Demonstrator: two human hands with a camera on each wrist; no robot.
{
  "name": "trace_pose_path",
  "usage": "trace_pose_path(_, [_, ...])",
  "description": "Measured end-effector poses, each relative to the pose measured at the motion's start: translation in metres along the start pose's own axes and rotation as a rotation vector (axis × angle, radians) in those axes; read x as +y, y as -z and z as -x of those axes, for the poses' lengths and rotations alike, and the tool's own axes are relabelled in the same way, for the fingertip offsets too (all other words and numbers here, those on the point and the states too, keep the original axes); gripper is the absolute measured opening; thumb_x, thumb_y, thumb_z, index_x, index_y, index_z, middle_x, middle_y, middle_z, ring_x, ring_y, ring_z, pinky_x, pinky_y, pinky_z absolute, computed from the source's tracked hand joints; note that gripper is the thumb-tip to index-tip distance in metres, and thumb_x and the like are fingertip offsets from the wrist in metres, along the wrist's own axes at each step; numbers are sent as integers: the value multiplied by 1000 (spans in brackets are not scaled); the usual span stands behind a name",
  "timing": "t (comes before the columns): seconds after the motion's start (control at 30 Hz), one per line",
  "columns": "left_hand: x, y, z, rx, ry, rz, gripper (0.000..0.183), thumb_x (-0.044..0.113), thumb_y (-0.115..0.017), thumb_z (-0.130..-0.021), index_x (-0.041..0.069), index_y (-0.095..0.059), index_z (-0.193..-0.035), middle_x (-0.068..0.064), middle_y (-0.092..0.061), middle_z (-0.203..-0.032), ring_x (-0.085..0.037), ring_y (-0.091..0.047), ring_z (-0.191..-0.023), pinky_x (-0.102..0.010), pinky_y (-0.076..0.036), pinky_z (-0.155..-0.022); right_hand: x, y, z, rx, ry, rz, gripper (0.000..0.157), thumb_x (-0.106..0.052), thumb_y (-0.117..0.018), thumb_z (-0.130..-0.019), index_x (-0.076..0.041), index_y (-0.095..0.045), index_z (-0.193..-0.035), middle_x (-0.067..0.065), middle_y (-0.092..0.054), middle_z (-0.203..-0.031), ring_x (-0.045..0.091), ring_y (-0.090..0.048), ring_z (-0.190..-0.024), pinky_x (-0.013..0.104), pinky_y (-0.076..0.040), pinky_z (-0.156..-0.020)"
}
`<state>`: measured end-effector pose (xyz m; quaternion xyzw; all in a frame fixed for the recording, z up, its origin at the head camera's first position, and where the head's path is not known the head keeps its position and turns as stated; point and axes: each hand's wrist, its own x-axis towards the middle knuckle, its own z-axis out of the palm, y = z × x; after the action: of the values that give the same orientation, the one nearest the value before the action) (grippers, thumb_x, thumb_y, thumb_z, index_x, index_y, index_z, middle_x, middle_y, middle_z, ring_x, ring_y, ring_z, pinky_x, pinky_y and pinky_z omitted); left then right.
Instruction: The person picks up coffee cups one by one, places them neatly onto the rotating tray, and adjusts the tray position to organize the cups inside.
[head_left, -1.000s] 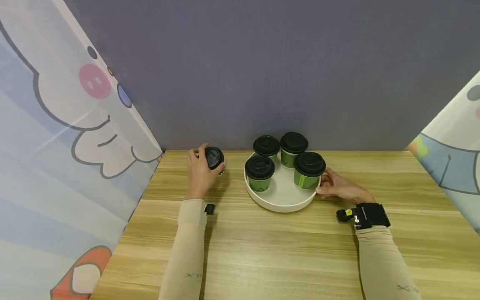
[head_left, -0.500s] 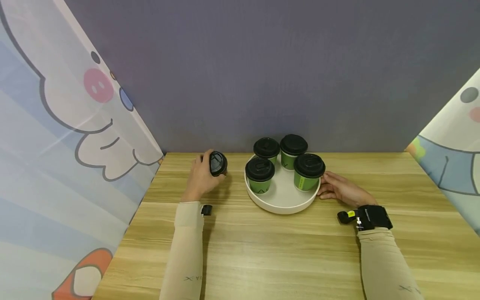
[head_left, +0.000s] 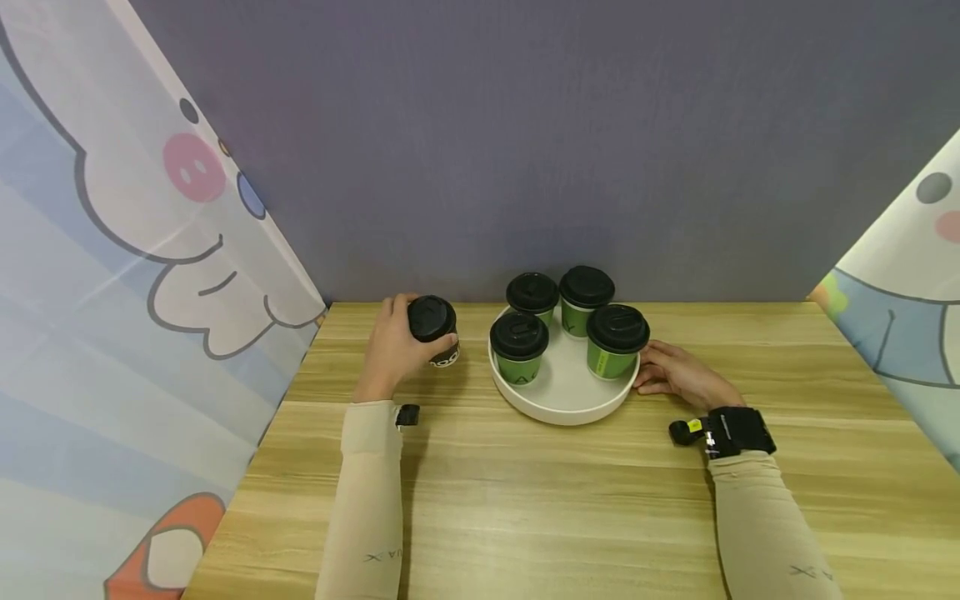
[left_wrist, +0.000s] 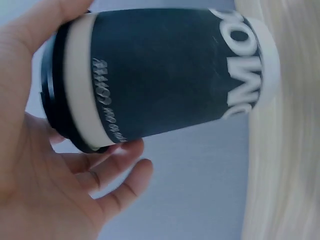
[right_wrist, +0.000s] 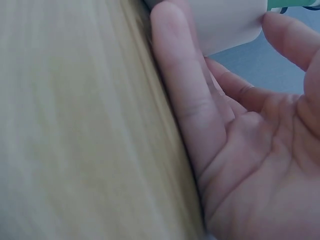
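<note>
My left hand point(head_left: 395, 350) holds a dark paper cup point(head_left: 445, 354) by its upper part, just under the black lid point(head_left: 432, 317). In the left wrist view the cup point(left_wrist: 165, 70) shows a pale band below the lid and large white letters near its base, which is close to the tabletop. My right hand point(head_left: 678, 375) grips the right side of a round white tray point(head_left: 570, 415), its thumb point(right_wrist: 292, 37) at the rim and a finger point(right_wrist: 182, 85) low against the wall. Several green cups with black lids, such as the front-left cup point(head_left: 519, 371), stand upright on it.
Everything is on a light wooden table point(head_left: 525, 500). A grey panel point(head_left: 480, 150) rises behind its far edge, close behind the cups. Cartoon-printed sheets point(head_left: 112, 292) flank the left and right sides.
My left hand has brought the dark cup a little to the right and nearer, and more of its side with lettering shows. The tray, its cups and my right hand have hardly moved.
</note>
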<state>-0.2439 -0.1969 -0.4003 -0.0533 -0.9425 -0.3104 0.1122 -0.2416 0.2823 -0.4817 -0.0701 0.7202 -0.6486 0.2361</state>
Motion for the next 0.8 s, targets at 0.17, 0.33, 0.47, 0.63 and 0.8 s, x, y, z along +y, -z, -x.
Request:
trace_pose_path(0.17, [7,8,2,58,-26,11,99,71,-79,-74,9,-45,-143,-15,-50,-132,-37,-54,-120,-58,-49,-103,-2,-1,2,1,-8,-7,24,-31,-42,-112,-13,-51,-126,-1,-64,-108,12,-68,-93,31,-61,-88])
trace_pose_path(0.33, [12,15,6,78,-31,17,100,76,-77,-72,10,-48,-141,-13,-53,-133,-35,-54,-121,-58,-48,-103,-3,-1,3,8,-22,-3,25,-31,-43,-112,-12,-51,-126,-1,-65,-106,12,-68,-93,31,-60,-89])
trace_pose_path(0.47, [17,20,10,70,-34,-2,97,78,-76,-71,18,-50,-143,-10,-54,-132,-33,-54,-120,-58,-50,-97,-2,-2,3,8,-26,6,22,-28,-42,-112,-11,-52,-124,0,-65,-104,11,-69,-92,30,-61,-88])
trace_pose_path(0.63, [25,28,16,66,-60,-19,91,79,-75,-70,27,-55,-143,-8,-56,-129,-32,-56,-116,-58,-52,-91,-1,-3,3,5,-24,26,18,-22,-42,-112,-9,-52,-120,4,-64,-104,12,-69,-92,30,-61,-88])
trace_pose_path(0.8, [34,33,21,51,-115,-24,90,81,-74,-69,24,-60,-138,-5,-59,-131,-30,-59,-115,-54,-53,-91,1,0,4,-5,-21,39,18,-20,-44,-111,-7,-50,-121,6,-62,-106,12,-69,-93,30,-60,-88])
